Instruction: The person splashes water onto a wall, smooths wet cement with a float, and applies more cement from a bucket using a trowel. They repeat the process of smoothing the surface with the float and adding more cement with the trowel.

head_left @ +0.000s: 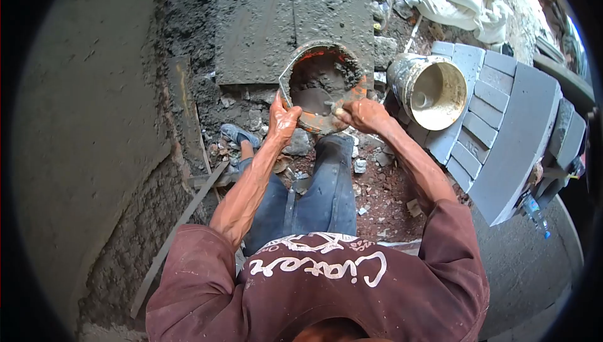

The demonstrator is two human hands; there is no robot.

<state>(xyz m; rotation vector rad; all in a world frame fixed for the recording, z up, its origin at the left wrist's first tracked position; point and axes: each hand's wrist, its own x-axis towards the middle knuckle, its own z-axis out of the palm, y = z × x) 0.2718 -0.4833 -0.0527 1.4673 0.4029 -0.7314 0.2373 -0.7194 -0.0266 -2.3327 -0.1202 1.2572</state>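
In the head view an orange-spotted bucket [352, 94], crusted with grey mortar, is tipped so that its mouth faces up at me. Wet mortar [320, 73] lies inside it. My left hand [284, 119] is closed on the bucket's near left rim, beside its wire handle. A trowel [312, 99] has its blade inside the bucket, against the near wall. My right hand [366, 116] is closed around the trowel's handle at the near right rim; the fingers hide most of that handle.
Grey slabs [251, 28] with mortar crumbs lie beyond the bucket. To the right stand a pale, dirty bucket [465, 94] and stacked grey blocks [487, 113]. Smooth wet mortar [81, 122] covers the left side. A long strip [169, 244] and rubble [383, 185] lie near my legs.
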